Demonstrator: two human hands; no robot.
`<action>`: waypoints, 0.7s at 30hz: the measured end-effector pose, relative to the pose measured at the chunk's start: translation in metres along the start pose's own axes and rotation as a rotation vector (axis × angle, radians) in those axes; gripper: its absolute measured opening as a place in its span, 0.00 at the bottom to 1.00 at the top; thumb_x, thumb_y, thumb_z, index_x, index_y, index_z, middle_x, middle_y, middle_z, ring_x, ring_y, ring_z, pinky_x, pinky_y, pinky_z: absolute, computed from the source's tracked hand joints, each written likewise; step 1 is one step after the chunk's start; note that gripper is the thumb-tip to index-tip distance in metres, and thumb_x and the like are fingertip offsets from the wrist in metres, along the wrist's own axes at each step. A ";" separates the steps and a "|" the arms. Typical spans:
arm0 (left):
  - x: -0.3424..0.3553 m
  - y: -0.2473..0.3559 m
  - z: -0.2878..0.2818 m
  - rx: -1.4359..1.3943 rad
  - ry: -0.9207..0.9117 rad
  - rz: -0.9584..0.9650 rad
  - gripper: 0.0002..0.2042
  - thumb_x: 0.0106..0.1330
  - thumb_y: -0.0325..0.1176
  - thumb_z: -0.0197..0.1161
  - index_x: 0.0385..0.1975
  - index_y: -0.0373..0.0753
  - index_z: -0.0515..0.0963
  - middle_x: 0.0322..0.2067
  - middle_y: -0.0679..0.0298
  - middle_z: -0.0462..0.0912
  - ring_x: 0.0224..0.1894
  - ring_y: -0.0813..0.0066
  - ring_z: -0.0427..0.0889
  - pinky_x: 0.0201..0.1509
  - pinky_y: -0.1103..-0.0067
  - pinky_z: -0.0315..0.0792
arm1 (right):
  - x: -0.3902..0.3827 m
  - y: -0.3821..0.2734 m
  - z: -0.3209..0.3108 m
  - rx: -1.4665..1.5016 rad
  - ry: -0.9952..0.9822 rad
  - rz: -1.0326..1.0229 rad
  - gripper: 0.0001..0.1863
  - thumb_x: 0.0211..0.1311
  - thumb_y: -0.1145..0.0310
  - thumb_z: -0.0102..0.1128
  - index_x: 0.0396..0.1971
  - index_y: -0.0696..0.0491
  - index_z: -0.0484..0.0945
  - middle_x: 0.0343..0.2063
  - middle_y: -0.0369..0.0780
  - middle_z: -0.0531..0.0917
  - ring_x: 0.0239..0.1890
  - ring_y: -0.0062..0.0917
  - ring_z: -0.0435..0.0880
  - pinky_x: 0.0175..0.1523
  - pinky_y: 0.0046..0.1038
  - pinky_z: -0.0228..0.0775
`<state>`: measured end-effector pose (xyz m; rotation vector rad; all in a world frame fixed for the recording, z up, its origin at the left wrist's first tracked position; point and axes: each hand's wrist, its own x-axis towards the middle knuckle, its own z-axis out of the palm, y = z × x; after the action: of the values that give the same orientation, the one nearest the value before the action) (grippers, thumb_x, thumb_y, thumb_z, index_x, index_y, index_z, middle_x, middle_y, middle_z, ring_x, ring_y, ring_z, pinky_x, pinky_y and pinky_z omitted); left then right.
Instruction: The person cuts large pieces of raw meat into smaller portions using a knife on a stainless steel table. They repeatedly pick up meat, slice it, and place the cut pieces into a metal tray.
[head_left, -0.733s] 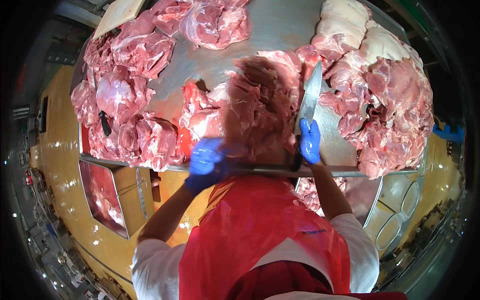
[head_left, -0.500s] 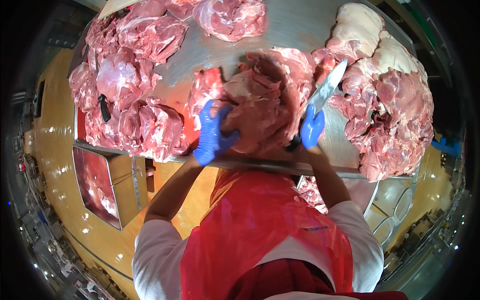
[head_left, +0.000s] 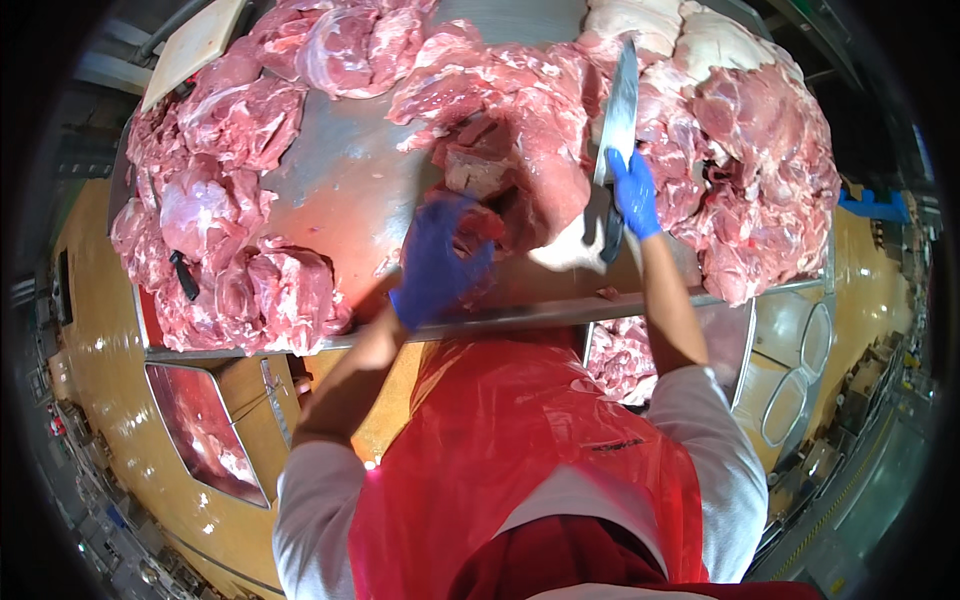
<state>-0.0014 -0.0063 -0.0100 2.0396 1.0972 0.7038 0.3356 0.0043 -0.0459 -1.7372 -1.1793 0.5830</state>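
Observation:
My left hand (head_left: 440,262), in a blue glove and blurred by motion, is at the near side of the large cut of raw meat (head_left: 545,150). Between its thumb and fingers shows a smaller red piece of meat (head_left: 478,228); the grip is partly hidden by the blur. My right hand (head_left: 634,195), also gloved in blue, is closed on a knife (head_left: 621,105) with a broad blade and dark handle. The blade points away from me, along the right side of the large cut. White fat shows at that cut's near end.
Piles of raw meat lie left (head_left: 215,195) and right (head_left: 765,150) on the metal table (head_left: 350,150). A second dark-handled knife (head_left: 184,275) rests on the left pile. A white board (head_left: 195,50) is at the far left. Below the table stand a metal bin (head_left: 210,430) and a container of meat pieces (head_left: 620,360).
The large cut has shifted away from me and spread out. My right hand has moved up with the knife, its blade now more upright. My left hand has moved slightly right.

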 end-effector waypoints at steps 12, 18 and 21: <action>0.088 0.066 0.125 0.105 -0.130 0.205 0.36 0.55 0.52 0.70 0.62 0.42 0.68 0.46 0.48 0.74 0.41 0.48 0.81 0.43 0.61 0.78 | -0.097 0.044 -0.021 0.661 0.459 0.456 0.22 0.75 0.57 0.53 0.53 0.63 0.73 0.42 0.42 0.81 0.44 0.28 0.79 0.48 0.33 0.71; 0.078 0.080 0.176 -0.005 0.012 0.384 0.34 0.53 0.49 0.71 0.59 0.41 0.69 0.40 0.48 0.73 0.36 0.47 0.81 0.32 0.61 0.78 | -0.112 0.083 -0.067 0.206 0.565 0.309 0.19 0.77 0.57 0.49 0.49 0.60 0.74 0.40 0.36 0.77 0.41 0.19 0.72 0.49 0.27 0.68; 0.096 0.069 0.164 -0.184 -0.083 0.272 0.27 0.57 0.45 0.68 0.54 0.38 0.73 0.39 0.48 0.79 0.39 0.49 0.82 0.37 0.63 0.78 | -0.105 0.068 -0.053 0.254 0.592 0.190 0.19 0.77 0.57 0.48 0.45 0.60 0.75 0.36 0.36 0.77 0.39 0.20 0.71 0.47 0.29 0.67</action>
<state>0.1983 -0.0039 -0.0424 2.0573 0.6881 0.8149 0.3633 -0.1197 -0.0934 -1.6482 -0.5086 0.2770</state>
